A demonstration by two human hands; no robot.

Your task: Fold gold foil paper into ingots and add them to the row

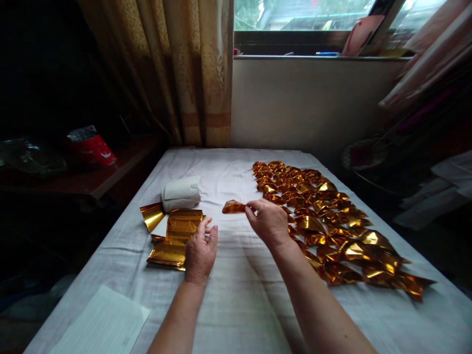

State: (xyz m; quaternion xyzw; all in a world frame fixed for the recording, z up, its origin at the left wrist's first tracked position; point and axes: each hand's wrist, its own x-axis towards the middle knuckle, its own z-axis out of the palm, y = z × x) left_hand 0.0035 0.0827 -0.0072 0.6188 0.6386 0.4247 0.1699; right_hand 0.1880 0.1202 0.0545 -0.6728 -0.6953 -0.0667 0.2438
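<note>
Between the thumb and fingers of my right hand (270,222) is one end of a folded gold foil piece (233,207), held out toward the left over the cloth. My left hand (201,250) rests at the right edge of a stack of gold foil sheets (184,225); its fingers are extended, the thumb apart, and nothing shows in its grasp. Rows of twisted gold foil pieces (309,223) spread over the right side of the table, partly behind my right hand and forearm.
A white roll (181,193) lies behind the foil stack, with a curled gold sheet (152,217) beside it. A lined paper sheet (101,322) is at the front left of the white cloth (228,295). A red container (94,147) stands on a side table (121,169).
</note>
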